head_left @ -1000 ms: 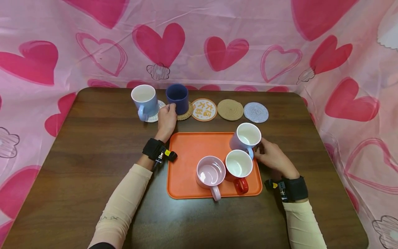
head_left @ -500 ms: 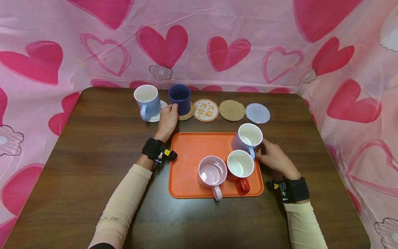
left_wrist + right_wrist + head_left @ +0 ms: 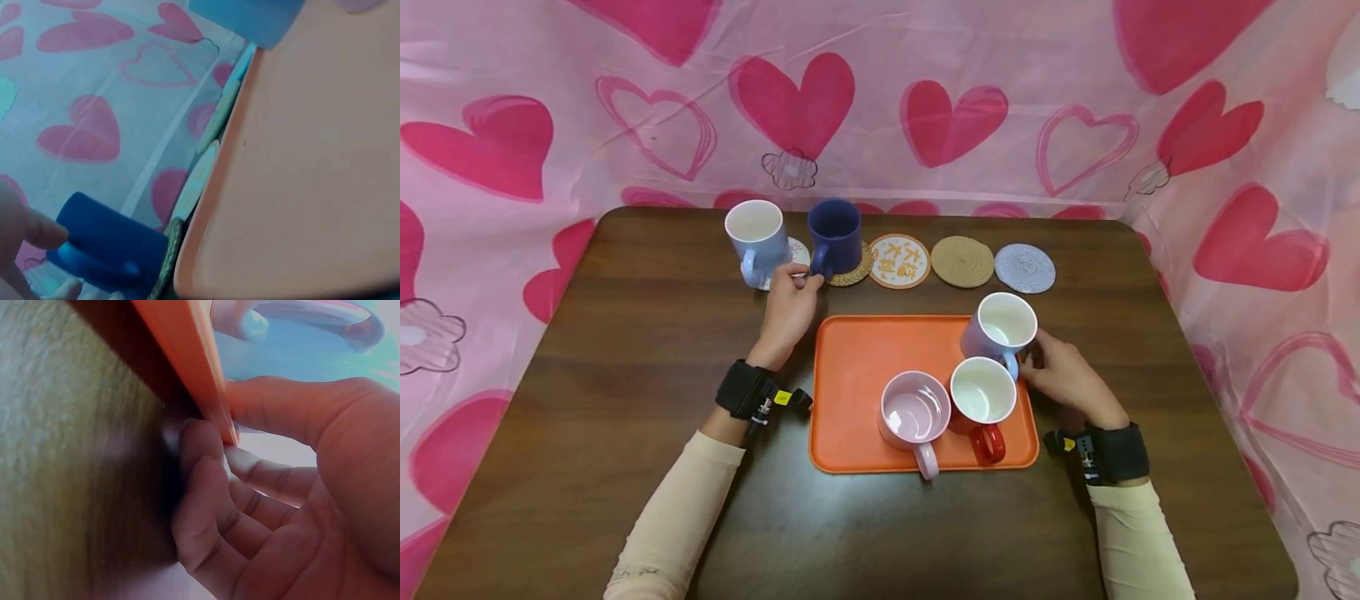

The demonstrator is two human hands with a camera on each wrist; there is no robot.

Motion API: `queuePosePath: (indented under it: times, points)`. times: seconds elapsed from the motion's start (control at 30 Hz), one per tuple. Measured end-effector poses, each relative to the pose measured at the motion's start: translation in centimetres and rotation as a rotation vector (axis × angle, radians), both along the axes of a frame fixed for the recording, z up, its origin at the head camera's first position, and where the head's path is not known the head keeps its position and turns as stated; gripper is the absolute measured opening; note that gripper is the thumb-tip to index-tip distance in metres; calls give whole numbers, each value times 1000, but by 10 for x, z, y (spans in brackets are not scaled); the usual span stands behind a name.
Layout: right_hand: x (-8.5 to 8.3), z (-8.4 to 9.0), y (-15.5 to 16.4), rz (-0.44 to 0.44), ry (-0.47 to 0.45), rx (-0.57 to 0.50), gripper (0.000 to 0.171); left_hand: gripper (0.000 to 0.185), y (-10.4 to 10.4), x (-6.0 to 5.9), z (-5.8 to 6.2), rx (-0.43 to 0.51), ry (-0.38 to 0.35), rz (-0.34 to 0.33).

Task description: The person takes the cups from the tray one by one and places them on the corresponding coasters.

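A dark blue mug (image 3: pixel 835 232) stands on a woven coaster (image 3: pixel 854 269) at the back of the table. My left hand (image 3: pixel 801 275) lies just in front of it, its fingertips (image 3: pixel 39 231) touching the mug's handle with straightened fingers. On the orange tray (image 3: pixel 857 375), at its back right corner, is a lavender mug (image 3: pixel 1000 327). My right hand (image 3: pixel 1030 362) grips it at the handle, fingers (image 3: pixel 206 481) curled by the tray's edge (image 3: pixel 187 362). A pink mug (image 3: pixel 913 417) and a red mug (image 3: pixel 981 398) stand at the tray's front.
A light blue mug (image 3: pixel 754 237) sits on a white coaster (image 3: pixel 795 252) left of the dark blue mug. Three bare coasters follow to the right: orange-rimmed (image 3: pixel 898 261), woven (image 3: pixel 962 262), grey-blue (image 3: pixel 1025 267). A pink heart-patterned cloth (image 3: pixel 880 100) surrounds the dark wooden table (image 3: pixel 625 350).
My left hand has drawn back from the dark blue mug, uncovering its handle; the mug stays on its coaster. The right hand and lavender mug have hardly moved.
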State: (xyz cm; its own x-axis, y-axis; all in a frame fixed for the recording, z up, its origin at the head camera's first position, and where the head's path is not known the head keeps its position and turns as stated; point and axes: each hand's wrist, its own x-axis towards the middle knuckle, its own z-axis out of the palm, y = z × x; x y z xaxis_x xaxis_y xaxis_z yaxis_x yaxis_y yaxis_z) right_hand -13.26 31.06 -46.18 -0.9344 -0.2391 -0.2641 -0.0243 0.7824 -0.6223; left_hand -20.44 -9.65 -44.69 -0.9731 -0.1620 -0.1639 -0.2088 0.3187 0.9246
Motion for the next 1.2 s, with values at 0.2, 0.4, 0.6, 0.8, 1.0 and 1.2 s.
queuePosePath:
  times: [0.2, 0.4, 0.6, 0.8, 1.0, 1.2]
  points:
    - [-1, 0, 0, 1, -9, 1, 44, 45, -14, 14, 0, -118, -24, -172]
    - [-1, 0, 0, 9, -2, 4, 45, 47, -23, 22, -1, -310, -25, -347]
    - [-1, 1, 0, 11, 17, 11, 44, 37, -23, 24, -3, -406, -22, -429]
    - [-1, -1, -2, 17, 27, 17, 41, 29, -19, 20, -4, -448, 23, -466]
    - [9, 6, -6, 34, 76, 37, 40, 30, -20, 21, -8, -505, 52, -466]
    - [37, 29, -16, -82, 215, 33, 28, 33, -20, 24, -8, -479, 49, -483]
